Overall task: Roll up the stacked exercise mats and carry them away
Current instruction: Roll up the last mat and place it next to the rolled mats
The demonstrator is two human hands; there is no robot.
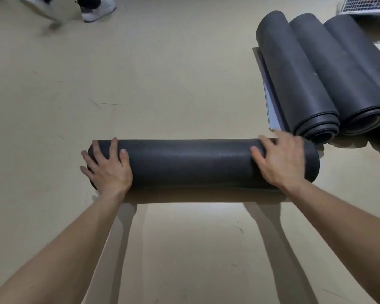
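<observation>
The rolled mat (pixel 191 163) lies on the floor (pixel 140 73) under both hands, its length running from one hand to the other; it is dark grey and wound up fully, with no loose flap showing. The left hand (pixel 109 167) rests on the roll's left end, fingers spread and laid over the curve, pressing rather than clasping. The right hand (pixel 279 161) rests just short of the right end, its fingers likewise stretched loose across the top; neither hand is clenched. Beyond the right hand, three more rolled mats (pixel 329 69) lie side by side, touching one another, on a flat grey sheet (pixel 272 115); the nearest roll's end comes close to the right hand's fingertips. Far beyond the left hand a person's white shoe (pixel 98 10) stands on the floor; far beyond the right hand is a wire basket (pixel 364 5).
</observation>
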